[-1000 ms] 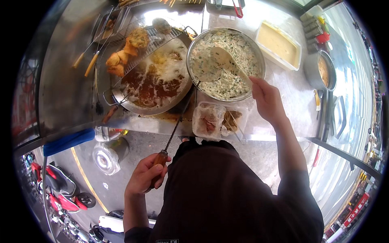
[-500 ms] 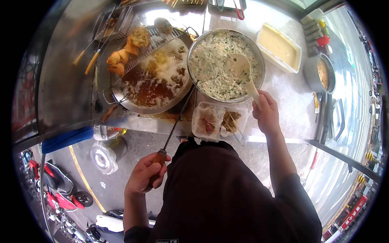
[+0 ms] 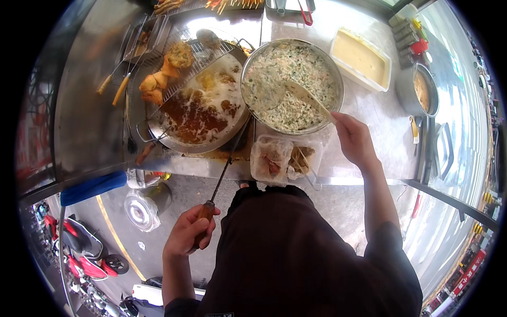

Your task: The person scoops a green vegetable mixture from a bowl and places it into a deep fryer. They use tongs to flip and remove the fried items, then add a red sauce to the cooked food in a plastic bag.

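Observation:
My left hand is closed round the wooden handle of a long metal ladle. Its thin rod slants up to the left side of a wide steel bowl, where a rounded, filling-covered head seems to show; its edges are hard to make out. Chopped pale filling with green bits fills the bowl. Over it, my right hand grips the handle of a cream-coloured serving spoon, whose tip is against the ladle head's right edge. Left of the bowl, a pan of frothing oil holds frying pieces.
Fried pieces rest on a wire rack over the pan. A lined plastic container sits at the counter's front edge. Behind the bowl's right stands a rectangular batter tub; a deep pot is farther right.
The spoon has swung left and lower across the filling, its bowl turning from upright to slanted toward the ladle head. My right hand has shifted slightly right. The left hand keeps its grip.

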Demonstrator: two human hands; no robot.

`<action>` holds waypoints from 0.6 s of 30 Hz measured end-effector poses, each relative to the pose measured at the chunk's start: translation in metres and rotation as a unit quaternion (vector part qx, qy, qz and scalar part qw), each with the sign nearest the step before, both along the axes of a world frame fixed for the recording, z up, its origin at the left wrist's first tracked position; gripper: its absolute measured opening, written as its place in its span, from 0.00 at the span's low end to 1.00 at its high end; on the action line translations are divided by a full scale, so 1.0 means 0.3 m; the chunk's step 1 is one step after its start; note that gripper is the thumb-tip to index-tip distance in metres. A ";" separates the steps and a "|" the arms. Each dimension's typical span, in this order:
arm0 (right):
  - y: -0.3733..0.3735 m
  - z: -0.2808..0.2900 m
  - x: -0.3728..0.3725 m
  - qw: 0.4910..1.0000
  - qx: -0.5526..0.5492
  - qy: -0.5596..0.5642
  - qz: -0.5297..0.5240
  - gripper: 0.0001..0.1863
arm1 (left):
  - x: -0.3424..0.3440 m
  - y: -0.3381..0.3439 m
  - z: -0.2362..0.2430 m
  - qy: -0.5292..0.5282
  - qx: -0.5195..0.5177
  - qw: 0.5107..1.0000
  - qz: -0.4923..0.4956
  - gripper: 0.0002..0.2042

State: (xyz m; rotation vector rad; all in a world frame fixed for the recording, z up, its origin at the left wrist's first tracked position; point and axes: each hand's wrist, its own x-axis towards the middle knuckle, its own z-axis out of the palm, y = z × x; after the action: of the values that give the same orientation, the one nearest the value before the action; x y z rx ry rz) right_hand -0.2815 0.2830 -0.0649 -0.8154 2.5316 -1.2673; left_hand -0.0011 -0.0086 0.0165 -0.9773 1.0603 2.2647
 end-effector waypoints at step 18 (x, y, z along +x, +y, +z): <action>-0.153 0.147 -0.127 0.916 0.224 0.251 0.217 0.13 | -0.104 0.048 0.027 -0.017 -0.045 0.994 -0.096 0.16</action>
State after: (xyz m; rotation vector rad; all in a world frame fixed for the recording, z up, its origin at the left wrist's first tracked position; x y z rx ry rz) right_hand -0.3196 0.2372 -0.0208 -1.6135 2.6047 -0.3397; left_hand -0.0324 0.0058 0.0245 -0.9048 1.1977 2.0525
